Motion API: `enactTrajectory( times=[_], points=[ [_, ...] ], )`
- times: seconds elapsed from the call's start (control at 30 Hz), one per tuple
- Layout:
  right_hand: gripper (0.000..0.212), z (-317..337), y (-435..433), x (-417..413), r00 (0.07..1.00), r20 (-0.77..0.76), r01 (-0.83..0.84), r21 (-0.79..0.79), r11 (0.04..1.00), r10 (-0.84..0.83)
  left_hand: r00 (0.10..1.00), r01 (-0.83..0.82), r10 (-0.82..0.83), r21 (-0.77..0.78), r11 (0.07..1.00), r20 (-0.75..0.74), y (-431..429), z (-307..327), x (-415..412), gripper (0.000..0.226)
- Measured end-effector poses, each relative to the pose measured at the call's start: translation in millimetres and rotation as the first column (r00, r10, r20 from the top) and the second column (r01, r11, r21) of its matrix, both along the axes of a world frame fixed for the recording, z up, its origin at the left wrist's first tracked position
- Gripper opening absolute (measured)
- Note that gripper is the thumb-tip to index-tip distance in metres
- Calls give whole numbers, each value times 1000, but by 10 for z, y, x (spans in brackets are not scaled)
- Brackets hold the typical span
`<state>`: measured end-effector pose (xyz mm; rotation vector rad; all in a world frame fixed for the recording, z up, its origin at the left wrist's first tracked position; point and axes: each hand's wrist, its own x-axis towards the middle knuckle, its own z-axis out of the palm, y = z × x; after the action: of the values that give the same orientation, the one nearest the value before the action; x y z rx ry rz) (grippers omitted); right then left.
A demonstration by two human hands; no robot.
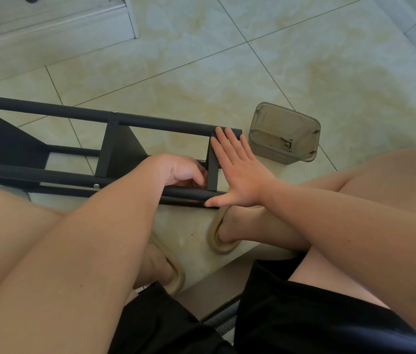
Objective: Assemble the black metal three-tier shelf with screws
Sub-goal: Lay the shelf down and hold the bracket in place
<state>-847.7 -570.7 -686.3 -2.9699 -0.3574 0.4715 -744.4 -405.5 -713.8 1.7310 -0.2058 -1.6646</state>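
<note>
Tiled floor [227, 72] under the shelf [150, 121]: right hand [240, 175] flat, fingers [227, 139] straight; left hand [178, 169] curled, hold unclear

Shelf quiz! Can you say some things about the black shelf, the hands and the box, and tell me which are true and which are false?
1. The shelf lies tipped over on the tiled floor. True.
2. The right hand is a fist. False: its fingers are straight, flat against the shelf's end.
3. The plastic box holds a few screws. True.
4. The box sits on the shelf. False: it stands on the floor beside the shelf's end.
</note>
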Motion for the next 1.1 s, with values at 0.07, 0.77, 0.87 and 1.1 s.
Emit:
enactTrajectory(
  times=[0.07, 0.77, 0.87, 1.1],
  points=[
    [140, -3, 0, -1, 1000, 2, 0, 7, 1000, 0, 1000, -3, 3, 0, 1000, -8, 0, 0, 5, 28],
    [139, -23, -10, -1, 1000, 17, 0, 4, 1000, 0, 999, 7, -5, 60, 998, -36, -18, 89, -5, 22],
    [139, -23, -10, 0, 1000, 13, -2, -2, 1000, 2, 999, 42, -43, 53, 998, 24, -7, 52, 6, 26],
    [139, -13, -2, -4, 1000, 16, -2, -5, 1000, 2, 998, 39, -40, 38, 999, 47, 6, 36, 5, 28]
  ],
)
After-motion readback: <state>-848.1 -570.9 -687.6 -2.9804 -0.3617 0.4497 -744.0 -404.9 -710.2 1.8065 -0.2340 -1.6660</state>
